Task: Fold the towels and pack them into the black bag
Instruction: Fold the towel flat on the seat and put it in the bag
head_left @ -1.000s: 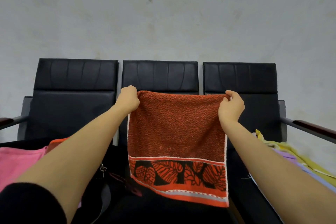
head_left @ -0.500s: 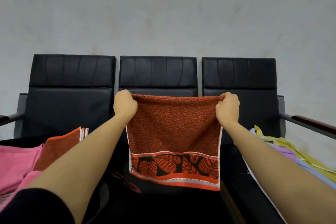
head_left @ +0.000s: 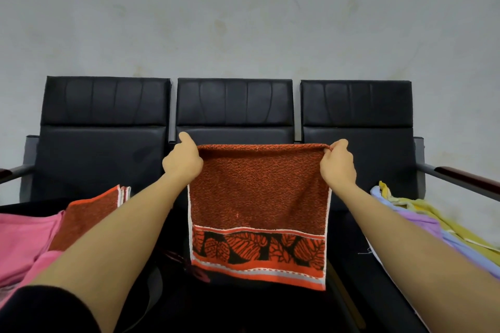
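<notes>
Black sleeve (head_left: 40,311), bare forearms (head_left: 405,238)

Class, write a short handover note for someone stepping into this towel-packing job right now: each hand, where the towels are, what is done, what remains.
Left hand: its grip pinches the top left corner of the red towel.
Right hand: pinches the top right corner. The towel hangs doubled over in front of the middle black chair.
Done, it seems: a folded red towel and pink towels lie at the left.
Left: finish folding the held towel; the loose yellow, purple and blue towels on the right seat are unfolded. The black bag cannot be made out clearly, so packing looks undone.
</notes>
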A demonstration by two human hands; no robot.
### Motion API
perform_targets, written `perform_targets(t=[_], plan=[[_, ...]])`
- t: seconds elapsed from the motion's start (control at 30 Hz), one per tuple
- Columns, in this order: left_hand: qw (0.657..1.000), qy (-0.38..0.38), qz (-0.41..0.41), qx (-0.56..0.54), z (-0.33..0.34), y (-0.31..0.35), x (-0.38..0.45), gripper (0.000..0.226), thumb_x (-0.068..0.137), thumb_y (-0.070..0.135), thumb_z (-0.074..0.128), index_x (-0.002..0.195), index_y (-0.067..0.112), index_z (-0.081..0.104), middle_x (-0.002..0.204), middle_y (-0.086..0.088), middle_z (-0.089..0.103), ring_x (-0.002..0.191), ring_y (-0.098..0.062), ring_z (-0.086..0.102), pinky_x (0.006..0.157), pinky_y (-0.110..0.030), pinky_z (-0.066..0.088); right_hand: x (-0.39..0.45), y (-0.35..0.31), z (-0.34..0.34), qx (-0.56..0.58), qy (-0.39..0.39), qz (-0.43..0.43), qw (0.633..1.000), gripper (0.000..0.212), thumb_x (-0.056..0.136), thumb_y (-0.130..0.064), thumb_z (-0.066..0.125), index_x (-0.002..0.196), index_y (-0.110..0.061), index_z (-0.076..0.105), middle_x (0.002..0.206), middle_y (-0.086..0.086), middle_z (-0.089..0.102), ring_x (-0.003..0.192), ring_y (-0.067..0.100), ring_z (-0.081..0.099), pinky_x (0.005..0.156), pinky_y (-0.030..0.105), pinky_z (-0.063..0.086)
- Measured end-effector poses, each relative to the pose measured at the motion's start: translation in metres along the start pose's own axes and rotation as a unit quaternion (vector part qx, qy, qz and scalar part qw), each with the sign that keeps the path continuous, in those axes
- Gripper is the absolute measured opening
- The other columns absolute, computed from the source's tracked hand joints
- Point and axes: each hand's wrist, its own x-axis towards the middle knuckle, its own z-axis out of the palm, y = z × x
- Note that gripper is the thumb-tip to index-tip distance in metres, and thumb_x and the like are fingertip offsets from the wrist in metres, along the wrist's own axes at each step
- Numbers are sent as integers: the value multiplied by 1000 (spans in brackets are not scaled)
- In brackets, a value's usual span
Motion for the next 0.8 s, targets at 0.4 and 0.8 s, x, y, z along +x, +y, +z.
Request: perform_targets(t=[0.4,0.8], plan=[[901,-181,-150,-366,48,-16,-4,63,90,1,18,147,26,14,70,-14,66,33,-16,51,38,-16,29,4,33,43,81,-109,66,988,28,102,-23,28,104,-15,54,76,15,66,59,26,63,55,29,49],[842,-217,-204,-450,101,-29,31,50,97,19,17,141,44,22,117,-6,56,86,-28,63,78,-37,44,27,33,100,351,-183,241,886,21,104,-27,31,109,-28,51,114,10,57,102,27,58,83,43,50]])
